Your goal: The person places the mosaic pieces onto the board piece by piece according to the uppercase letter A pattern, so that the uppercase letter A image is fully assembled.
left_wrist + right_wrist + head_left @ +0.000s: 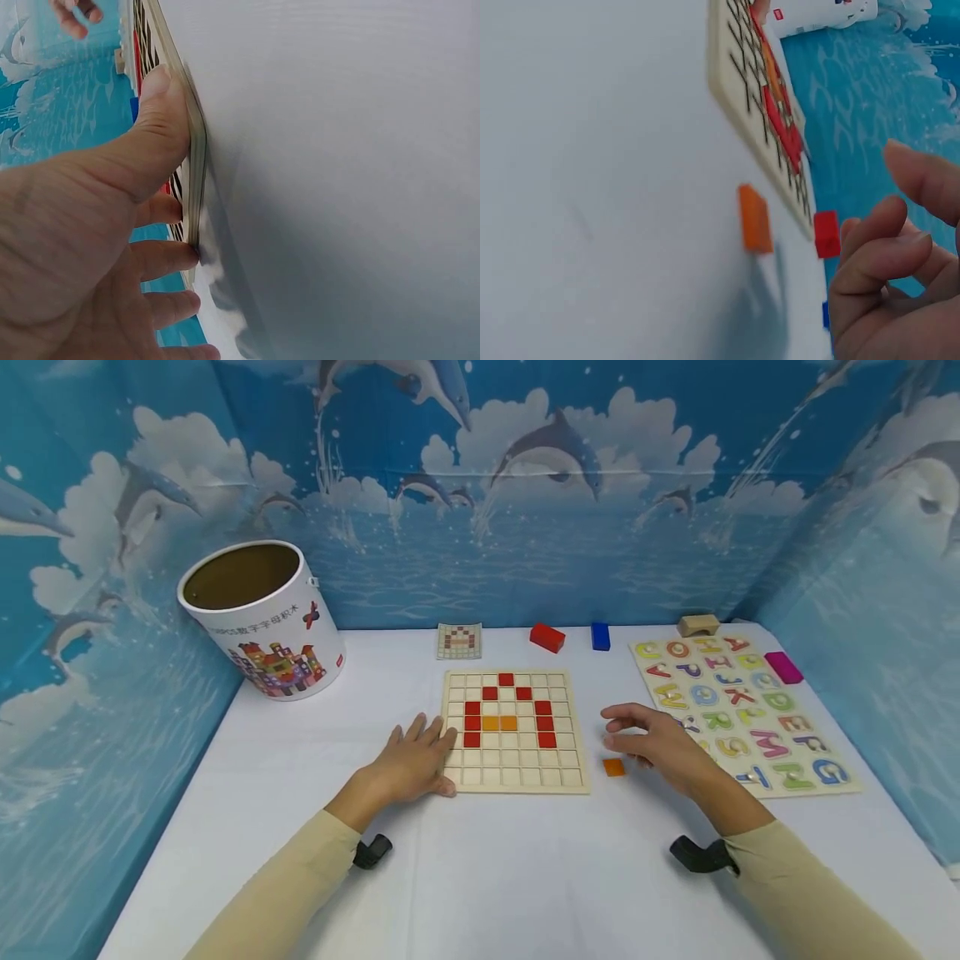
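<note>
A square wooden grid board (517, 777) lies on the table, with red tiles (544, 723) forming a peaked outline and two orange tiles (499, 723) inside it. My left hand (408, 764) rests at the board's left edge, fingers spread; in the left wrist view its thumb (161, 105) lies along the board's corner. To the right of the board lies a loose orange tile (614, 767). Just above and beyond it hovers my right hand (652, 743), fingers loosely bent with nothing between them. The right wrist view shows the loose orange tile (755, 219) apart from the fingers.
Behind the board lie a small pattern card (459, 642), a red block (547, 637) and a blue block (600, 637). A letter puzzle board (750, 718) lies at right, near a magenta block (783, 667) and a wooden block (698, 625). A white bucket (277, 635) stands back left.
</note>
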`<state>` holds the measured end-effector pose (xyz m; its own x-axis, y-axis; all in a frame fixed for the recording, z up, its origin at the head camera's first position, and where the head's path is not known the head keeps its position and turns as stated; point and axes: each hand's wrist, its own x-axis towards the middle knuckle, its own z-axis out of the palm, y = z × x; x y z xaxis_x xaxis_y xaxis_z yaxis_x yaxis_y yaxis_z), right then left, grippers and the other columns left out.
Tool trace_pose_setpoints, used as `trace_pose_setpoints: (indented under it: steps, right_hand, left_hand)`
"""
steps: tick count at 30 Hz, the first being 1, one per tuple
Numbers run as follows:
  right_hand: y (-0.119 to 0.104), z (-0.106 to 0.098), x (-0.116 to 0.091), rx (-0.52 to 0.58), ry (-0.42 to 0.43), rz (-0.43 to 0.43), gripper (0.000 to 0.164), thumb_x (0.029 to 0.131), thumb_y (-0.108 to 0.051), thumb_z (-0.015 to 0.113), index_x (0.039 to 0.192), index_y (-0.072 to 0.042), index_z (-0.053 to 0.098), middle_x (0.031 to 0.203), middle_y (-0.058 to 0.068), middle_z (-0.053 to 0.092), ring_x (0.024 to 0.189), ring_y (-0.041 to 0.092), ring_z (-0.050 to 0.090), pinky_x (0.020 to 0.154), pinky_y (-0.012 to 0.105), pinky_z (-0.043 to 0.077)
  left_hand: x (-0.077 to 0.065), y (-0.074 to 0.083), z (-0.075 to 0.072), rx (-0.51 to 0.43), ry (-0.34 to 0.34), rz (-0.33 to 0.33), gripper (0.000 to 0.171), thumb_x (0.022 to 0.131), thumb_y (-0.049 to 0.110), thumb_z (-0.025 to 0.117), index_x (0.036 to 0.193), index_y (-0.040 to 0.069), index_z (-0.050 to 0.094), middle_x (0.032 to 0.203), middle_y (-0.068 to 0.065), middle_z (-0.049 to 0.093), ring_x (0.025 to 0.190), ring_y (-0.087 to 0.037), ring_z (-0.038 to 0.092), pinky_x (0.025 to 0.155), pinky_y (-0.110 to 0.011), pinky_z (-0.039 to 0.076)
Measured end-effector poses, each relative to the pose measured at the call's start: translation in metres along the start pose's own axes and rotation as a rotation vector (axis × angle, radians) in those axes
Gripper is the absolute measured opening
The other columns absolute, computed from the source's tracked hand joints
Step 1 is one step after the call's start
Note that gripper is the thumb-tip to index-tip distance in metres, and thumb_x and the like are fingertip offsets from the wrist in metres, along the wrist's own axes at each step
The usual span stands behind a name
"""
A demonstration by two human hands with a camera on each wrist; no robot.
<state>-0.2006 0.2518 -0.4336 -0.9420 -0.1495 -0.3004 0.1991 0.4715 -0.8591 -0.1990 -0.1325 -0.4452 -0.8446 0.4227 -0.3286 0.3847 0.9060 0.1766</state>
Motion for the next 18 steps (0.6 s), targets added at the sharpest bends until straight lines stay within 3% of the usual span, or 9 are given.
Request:
trace_pose_setpoints:
  steps: [6,13,18]
  right_hand:
    - [0.028,-0.013,-0.022,0.04,-0.036,-0.003,0.058,0.094,-0.025,0.074,0.144,-0.007,0.052,0.132,0.017,0.053,0.077,0.024,0.051,0.059,0.027,0.041]
    - [0.037,0.0,-0.021,-0.031,-0.056,-0.032,0.051,0.092,-0.024,0.076,0.138,-0.008,0.058,0.132,0.016,0.056,0.079,0.024,0.054,0.057,0.027,0.042]
    - [0.038,0.005,-0.02,-0.103,-0.021,-0.04,0.046,0.091,-0.019,0.076,0.134,-0.008,0.061,0.125,0.013,0.057,0.087,0.026,0.052,0.061,0.028,0.044]
  left_hand:
    - [0.0,0.0,-0.001,-0.024,0.009,-0.005,0.1,0.083,0.054,0.077,0.162,0.014,0.03,0.17,-0.014,0.018,0.157,-0.041,0.005,0.12,-0.067,0.012]
    - [-0.004,-0.001,0.001,-0.023,0.006,-0.016,0.101,0.082,0.053,0.079,0.162,0.014,0.031,0.169,-0.015,0.02,0.157,-0.041,0.006,0.119,-0.068,0.013]
    - [-0.002,0.002,0.0,-0.023,0.017,0.005,0.101,0.082,0.053,0.078,0.161,0.014,0.031,0.169,-0.015,0.02,0.157,-0.041,0.006,0.12,-0.068,0.013]
